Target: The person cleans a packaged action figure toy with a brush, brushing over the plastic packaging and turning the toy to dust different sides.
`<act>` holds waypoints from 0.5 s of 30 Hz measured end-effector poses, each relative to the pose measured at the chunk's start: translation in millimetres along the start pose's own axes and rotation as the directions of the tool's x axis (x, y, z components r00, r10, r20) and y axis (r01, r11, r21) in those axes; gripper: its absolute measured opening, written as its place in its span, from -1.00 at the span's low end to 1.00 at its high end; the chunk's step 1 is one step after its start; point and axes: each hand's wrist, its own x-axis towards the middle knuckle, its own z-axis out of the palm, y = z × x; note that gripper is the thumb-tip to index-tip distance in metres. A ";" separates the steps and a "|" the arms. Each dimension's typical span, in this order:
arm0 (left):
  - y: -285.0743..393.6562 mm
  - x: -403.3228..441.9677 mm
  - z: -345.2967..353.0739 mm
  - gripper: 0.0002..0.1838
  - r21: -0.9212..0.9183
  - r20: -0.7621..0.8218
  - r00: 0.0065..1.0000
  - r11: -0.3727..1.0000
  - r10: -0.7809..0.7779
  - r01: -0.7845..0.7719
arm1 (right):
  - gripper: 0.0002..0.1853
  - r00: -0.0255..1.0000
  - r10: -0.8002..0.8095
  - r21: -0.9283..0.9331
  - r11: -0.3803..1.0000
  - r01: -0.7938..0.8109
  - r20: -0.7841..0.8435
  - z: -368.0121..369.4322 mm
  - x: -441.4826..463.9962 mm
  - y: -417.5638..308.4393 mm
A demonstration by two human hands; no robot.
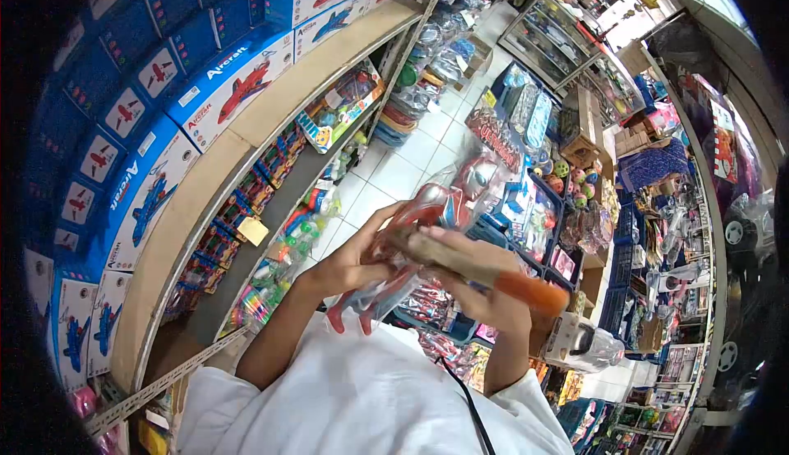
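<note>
A red and silver toy figure (444,200) in a clear plastic bag with a printed header card is held in front of my chest, tilted, its red feet toward me. My left hand (362,254) is closed around the figure's middle through the bag. Across the figure lies a brush (460,259) with an orange handle, its brownish end over the bag and blurred by motion. My right hand (493,278) is closed on the brush, the orange handle sticking out to the right. Part of the figure's body is hidden behind my fingers and the brush.
Blue and white aircraft toy boxes (238,93) are stacked on a curved shelf (238,147) at left, with small bagged toys below. White floor tiles (403,163) run ahead. Blue crates (534,217) of bagged toys and balls stand close at right, before a rack of goods.
</note>
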 end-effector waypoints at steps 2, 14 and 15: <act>4.2 -1.2 3.0 -0.07 -0.003 -0.057 0.998 1.000 0.008 -0.008 | -0.56 0.947 0.026 0.221 0.974 0.047 -0.319 12.6 -0.3 5.1; 3.2 7.9 13.5 -0.29 0.151 -0.197 0.980 0.989 0.026 0.004 | -0.50 0.704 0.264 0.263 0.958 -0.113 -0.659 11.1 -4.4 -2.7; 2.6 8.9 13.6 -0.33 0.210 -0.219 0.973 0.977 0.079 -0.032 | -0.50 0.708 0.269 0.267 0.957 -0.116 -0.653 10.7 -5.2 -2.4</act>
